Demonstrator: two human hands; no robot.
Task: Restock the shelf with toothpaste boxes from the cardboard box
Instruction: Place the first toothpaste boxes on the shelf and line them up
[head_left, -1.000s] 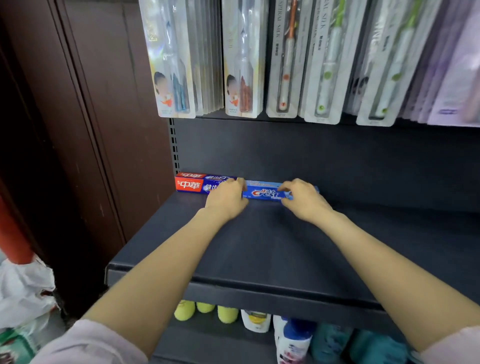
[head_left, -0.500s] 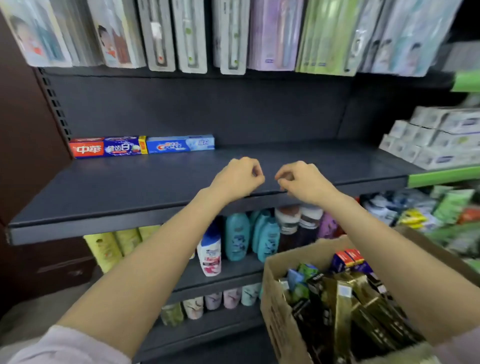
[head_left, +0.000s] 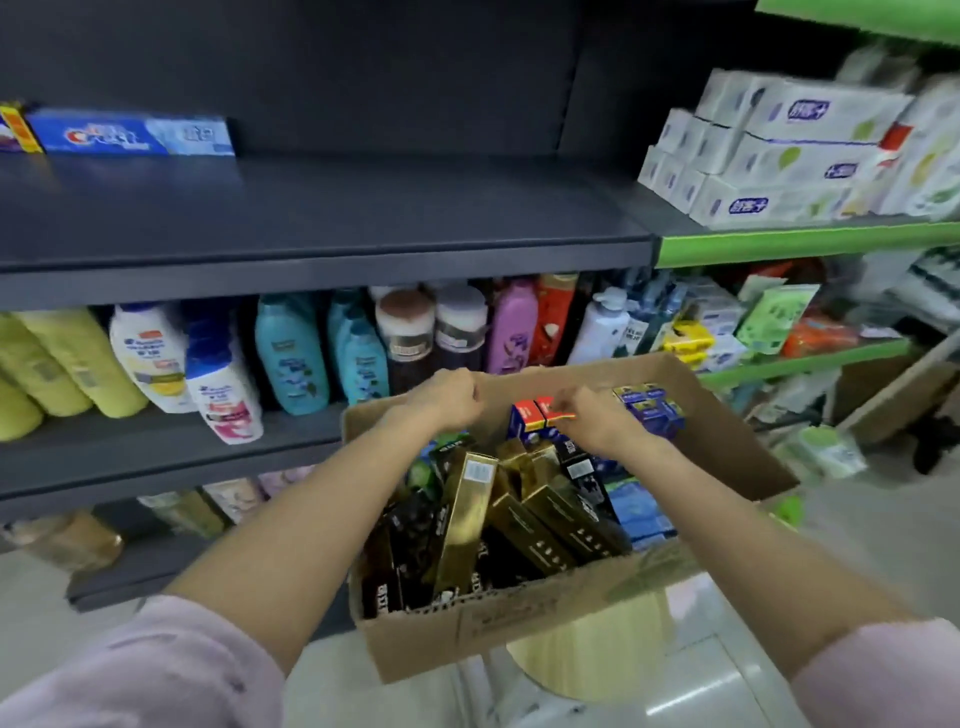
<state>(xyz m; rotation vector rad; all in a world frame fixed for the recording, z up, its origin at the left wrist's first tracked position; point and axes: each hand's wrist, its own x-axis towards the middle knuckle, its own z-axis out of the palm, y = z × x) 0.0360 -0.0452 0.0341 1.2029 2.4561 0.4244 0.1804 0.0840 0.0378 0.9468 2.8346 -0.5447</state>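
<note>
The toothpaste boxes (head_left: 498, 514) stand packed in the cardboard box (head_left: 545, 618) at lower middle. The right hand (head_left: 592, 421) curls its fingers by a red box (head_left: 540, 408); whether it holds it is unclear. The left hand (head_left: 441, 397) is a loose, empty fist. Pulling one box could tip its tight neighbours out.

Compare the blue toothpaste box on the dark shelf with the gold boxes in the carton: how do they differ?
The blue box lies flat, long side facing out, at the back of the shelf; the gold boxes stand tilted on end in the carton. The blue box is already placed; the gold boxes are not. All are long, narrow boxes.
</note>
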